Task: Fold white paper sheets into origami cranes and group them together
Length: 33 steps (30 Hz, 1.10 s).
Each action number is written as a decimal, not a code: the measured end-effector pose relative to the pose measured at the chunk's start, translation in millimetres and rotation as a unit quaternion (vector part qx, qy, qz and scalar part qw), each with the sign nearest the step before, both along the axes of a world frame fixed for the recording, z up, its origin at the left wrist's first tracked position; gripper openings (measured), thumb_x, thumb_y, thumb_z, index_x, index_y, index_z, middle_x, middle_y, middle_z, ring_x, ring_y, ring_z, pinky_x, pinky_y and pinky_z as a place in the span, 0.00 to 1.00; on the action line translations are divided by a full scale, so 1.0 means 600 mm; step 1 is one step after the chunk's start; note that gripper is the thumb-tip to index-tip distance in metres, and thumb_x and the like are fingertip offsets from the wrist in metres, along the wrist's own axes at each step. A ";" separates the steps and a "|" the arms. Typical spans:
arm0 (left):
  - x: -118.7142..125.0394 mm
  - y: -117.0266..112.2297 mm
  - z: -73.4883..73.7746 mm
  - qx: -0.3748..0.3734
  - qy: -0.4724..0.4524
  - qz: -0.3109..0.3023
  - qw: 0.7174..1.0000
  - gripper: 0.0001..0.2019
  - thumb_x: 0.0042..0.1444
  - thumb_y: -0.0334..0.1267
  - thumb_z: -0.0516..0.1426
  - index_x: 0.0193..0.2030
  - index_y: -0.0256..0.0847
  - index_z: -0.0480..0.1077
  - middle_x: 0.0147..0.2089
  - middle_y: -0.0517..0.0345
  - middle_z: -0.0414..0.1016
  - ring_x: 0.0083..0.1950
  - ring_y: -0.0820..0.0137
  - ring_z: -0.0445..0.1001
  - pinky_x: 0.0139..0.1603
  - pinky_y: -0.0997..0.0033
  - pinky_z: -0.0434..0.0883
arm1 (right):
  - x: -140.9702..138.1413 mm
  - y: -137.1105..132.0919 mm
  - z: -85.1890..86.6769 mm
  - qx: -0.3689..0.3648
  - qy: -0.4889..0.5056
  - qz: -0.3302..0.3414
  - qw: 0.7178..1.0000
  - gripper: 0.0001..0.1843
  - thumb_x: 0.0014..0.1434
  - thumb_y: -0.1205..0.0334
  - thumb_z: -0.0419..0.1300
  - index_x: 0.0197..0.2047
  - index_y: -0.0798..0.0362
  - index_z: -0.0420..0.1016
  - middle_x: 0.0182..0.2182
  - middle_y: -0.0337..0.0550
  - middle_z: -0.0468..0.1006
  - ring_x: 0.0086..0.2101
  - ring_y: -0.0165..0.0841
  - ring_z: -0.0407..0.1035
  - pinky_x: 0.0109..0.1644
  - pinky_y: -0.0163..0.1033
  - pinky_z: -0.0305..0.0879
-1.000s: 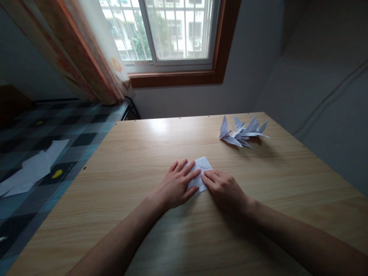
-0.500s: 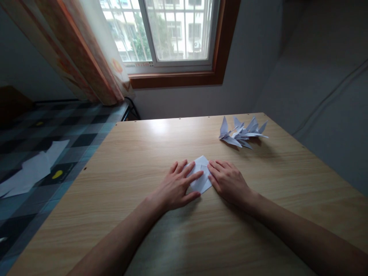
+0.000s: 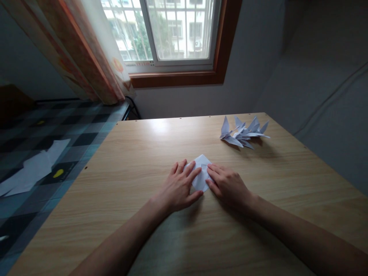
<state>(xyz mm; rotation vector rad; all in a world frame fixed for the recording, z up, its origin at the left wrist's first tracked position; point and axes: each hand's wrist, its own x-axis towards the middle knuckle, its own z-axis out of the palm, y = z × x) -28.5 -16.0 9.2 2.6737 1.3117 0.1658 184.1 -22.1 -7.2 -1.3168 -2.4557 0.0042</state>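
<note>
A small folded white paper [image 3: 201, 173] lies flat on the wooden table [image 3: 138, 153], near its middle. My left hand [image 3: 178, 188] rests on the paper's left part with its fingers stretched out flat. My right hand [image 3: 227, 184] lies on the paper's right edge, fingers extended and pressing down along it. Neither hand lifts the paper. A cluster of finished white paper cranes [image 3: 243, 132] sits at the far right of the table, well beyond my hands.
Left of the table is a bed with a dark checked cover [image 3: 51, 153] bearing loose white sheets [image 3: 34, 168]. A window [image 3: 172, 30] with an orange curtain [image 3: 86, 57] is behind the table. A grey wall runs along the right.
My right hand has slid up along the paper's right side and back in slightly. The left hand has stayed in place, holding the paper down.
</note>
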 end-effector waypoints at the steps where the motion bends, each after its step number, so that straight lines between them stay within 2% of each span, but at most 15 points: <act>1: 0.001 0.000 0.001 -0.006 0.001 0.006 1.000 0.34 0.57 0.56 0.54 0.67 0.40 0.59 0.71 0.45 0.56 0.71 0.44 0.50 0.69 0.41 0.50 | 0.002 0.004 0.001 -0.002 -0.008 -0.010 1.000 0.18 0.64 0.61 0.54 0.53 0.62 0.74 0.53 0.57 0.76 0.52 0.44 0.69 0.58 0.47 0.65; 4: 0.002 0.000 0.002 -0.011 0.003 0.018 1.000 0.36 0.56 0.56 0.55 0.66 0.37 0.59 0.71 0.45 0.57 0.72 0.45 0.49 0.70 0.43 0.50 | 0.007 0.012 0.002 0.000 -0.019 -0.030 0.999 0.20 0.65 0.59 0.54 0.54 0.61 0.73 0.54 0.56 0.76 0.53 0.46 0.68 0.59 0.50 0.63; 9: 0.000 -0.001 0.000 0.005 -0.002 0.015 1.000 0.34 0.57 0.57 0.54 0.65 0.39 0.60 0.70 0.45 0.57 0.72 0.45 0.50 0.69 0.43 0.50 | 0.011 0.014 -0.001 0.042 -0.001 -0.041 0.998 0.19 0.64 0.60 0.56 0.54 0.61 0.73 0.57 0.58 0.72 0.56 0.49 0.64 0.60 0.54 0.61; 12: 0.000 -0.002 -0.003 0.016 -0.003 0.015 1.000 0.34 0.58 0.58 0.53 0.65 0.39 0.60 0.70 0.45 0.57 0.71 0.45 0.51 0.69 0.44 0.51 | 0.010 0.011 -0.006 0.065 0.022 0.019 0.997 0.19 0.63 0.63 0.56 0.55 0.60 0.72 0.56 0.57 0.73 0.56 0.47 0.65 0.61 0.53 0.61; 14: 0.001 -0.002 -0.005 0.021 -0.002 0.012 1.000 0.33 0.59 0.58 0.52 0.65 0.39 0.61 0.70 0.44 0.57 0.71 0.46 0.51 0.69 0.44 0.51 | 0.008 0.010 -0.010 0.052 0.036 0.070 0.996 0.18 0.63 0.65 0.55 0.55 0.58 0.73 0.55 0.54 0.75 0.55 0.44 0.67 0.60 0.52 0.62; 16: 0.001 -0.001 -0.007 0.026 -0.004 0.010 1.000 0.32 0.59 0.58 0.51 0.65 0.39 0.61 0.70 0.44 0.57 0.71 0.46 0.51 0.69 0.44 0.51 | 0.006 0.010 -0.013 0.026 0.051 0.086 0.995 0.18 0.64 0.65 0.54 0.55 0.57 0.74 0.54 0.53 0.76 0.54 0.42 0.68 0.61 0.50 0.64; 21: -0.001 -0.001 -0.009 0.022 -0.010 0.007 1.000 0.33 0.59 0.58 0.52 0.65 0.40 0.60 0.70 0.44 0.57 0.71 0.45 0.51 0.68 0.42 0.51 | 0.007 0.016 -0.008 -0.016 0.036 0.051 0.998 0.20 0.65 0.62 0.54 0.57 0.59 0.72 0.57 0.54 0.74 0.57 0.43 0.67 0.63 0.50 0.62; 26: 0.000 -0.001 -0.006 0.017 -0.009 0.010 1.000 0.33 0.58 0.58 0.52 0.65 0.41 0.61 0.70 0.44 0.58 0.71 0.45 0.52 0.68 0.42 0.52 | 0.012 0.026 -0.005 -0.007 0.010 -0.003 1.000 0.20 0.66 0.59 0.53 0.57 0.57 0.72 0.58 0.54 0.72 0.57 0.45 0.65 0.63 0.54 0.60; 30: 0.001 -0.001 -0.004 0.015 -0.011 0.012 1.000 0.33 0.59 0.59 0.52 0.65 0.40 0.61 0.70 0.44 0.57 0.71 0.45 0.51 0.68 0.42 0.51 | 0.020 0.030 -0.010 0.000 0.016 -0.045 0.999 0.21 0.65 0.58 0.53 0.57 0.58 0.71 0.58 0.57 0.71 0.58 0.48 0.63 0.62 0.56 0.59; 33: 0.001 -0.001 -0.006 0.015 -0.017 0.012 1.000 0.34 0.58 0.60 0.52 0.65 0.41 0.60 0.70 0.45 0.57 0.71 0.45 0.51 0.68 0.43 0.51 | 0.024 0.032 -0.014 0.020 0.060 -0.023 0.998 0.25 0.62 0.63 0.54 0.61 0.61 0.65 0.60 0.60 0.68 0.60 0.48 0.60 0.63 0.57 0.57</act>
